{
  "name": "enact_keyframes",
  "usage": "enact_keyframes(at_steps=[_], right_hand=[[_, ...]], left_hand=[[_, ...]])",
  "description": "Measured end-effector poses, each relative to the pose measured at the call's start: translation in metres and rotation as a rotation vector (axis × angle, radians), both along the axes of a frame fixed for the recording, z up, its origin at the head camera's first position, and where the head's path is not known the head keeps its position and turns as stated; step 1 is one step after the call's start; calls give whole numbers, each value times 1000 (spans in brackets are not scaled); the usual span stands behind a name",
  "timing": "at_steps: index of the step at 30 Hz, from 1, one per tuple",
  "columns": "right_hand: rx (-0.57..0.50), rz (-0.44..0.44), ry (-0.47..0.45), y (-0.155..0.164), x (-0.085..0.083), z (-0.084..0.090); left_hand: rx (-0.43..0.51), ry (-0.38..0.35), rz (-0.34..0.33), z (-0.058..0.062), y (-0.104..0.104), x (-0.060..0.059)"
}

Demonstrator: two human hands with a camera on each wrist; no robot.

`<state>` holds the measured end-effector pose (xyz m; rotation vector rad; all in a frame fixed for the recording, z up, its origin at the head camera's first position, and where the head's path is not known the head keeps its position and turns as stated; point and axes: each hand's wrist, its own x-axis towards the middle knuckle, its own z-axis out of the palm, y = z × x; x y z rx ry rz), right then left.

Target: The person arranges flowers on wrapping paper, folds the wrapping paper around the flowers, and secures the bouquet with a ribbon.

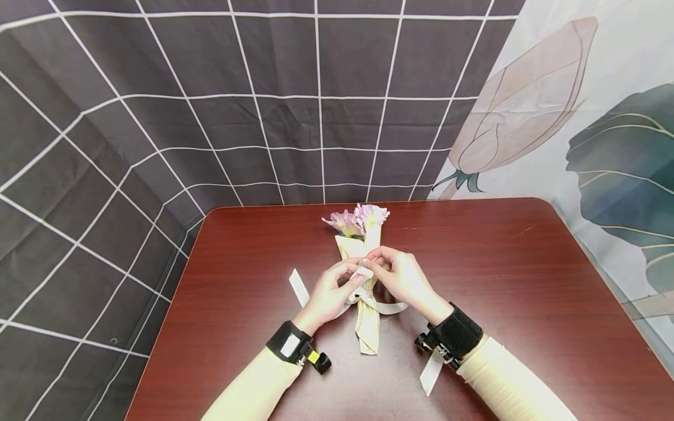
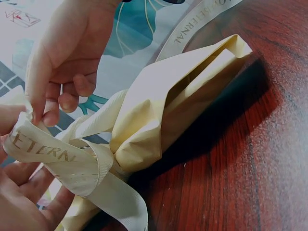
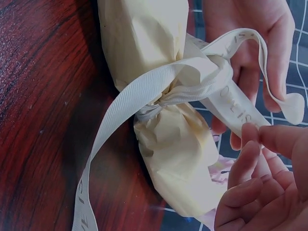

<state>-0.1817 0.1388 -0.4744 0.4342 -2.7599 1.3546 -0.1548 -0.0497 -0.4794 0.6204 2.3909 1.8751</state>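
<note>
A small bouquet (image 1: pixel 367 318) wrapped in cream paper (image 2: pixel 183 106) lies on the dark red table (image 1: pixel 526 304), its pink flowers (image 1: pixel 359 219) pointing away from me. A cream ribbon (image 3: pixel 144 91) with gold lettering is knotted around the wrap's middle. My left hand (image 1: pixel 356 276) and right hand (image 1: pixel 375 258) meet just above the knot. The right hand (image 2: pixel 41 115) pinches a ribbon loop between thumb and forefinger. Fingers of the left hand (image 3: pixel 272 91) hold the same loop from the other side. One ribbon tail (image 1: pixel 299 287) lies at the left, another (image 1: pixel 432 371) beneath my right wrist.
A dark grid-patterned cloth (image 1: pixel 210 88) hangs behind and to the left of the table. A pale cloth with a leaf and bud print (image 1: pixel 579 117) hangs at the right. Bare tabletop stretches on both sides of the bouquet.
</note>
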Motion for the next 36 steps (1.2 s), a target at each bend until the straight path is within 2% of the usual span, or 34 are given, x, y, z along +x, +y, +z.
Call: enact_keyframes(at_steps=[2, 6, 9, 13, 16, 23, 36], right_hand=[[0, -1, 0, 0, 0, 0], [-2, 6, 3, -1, 1, 0], [-10, 7, 0, -1, 1, 2], [-21, -8, -2, 1, 1, 3], [-16, -20, 19, 2, 1, 3], [6, -49, 32, 3, 0, 3], [-67, -4, 25, 6, 2, 5]], left_hand=[[-5, 6, 3, 0, 1, 0], [16, 34, -5, -19, 0, -8], [21, 46, 0, -23, 0, -11], [2, 78, 15, -6, 0, -4], [3, 105, 14, -2, -1, -3], [21, 116, 9, 0, -1, -4], [0, 123, 43, -1, -1, -3]])
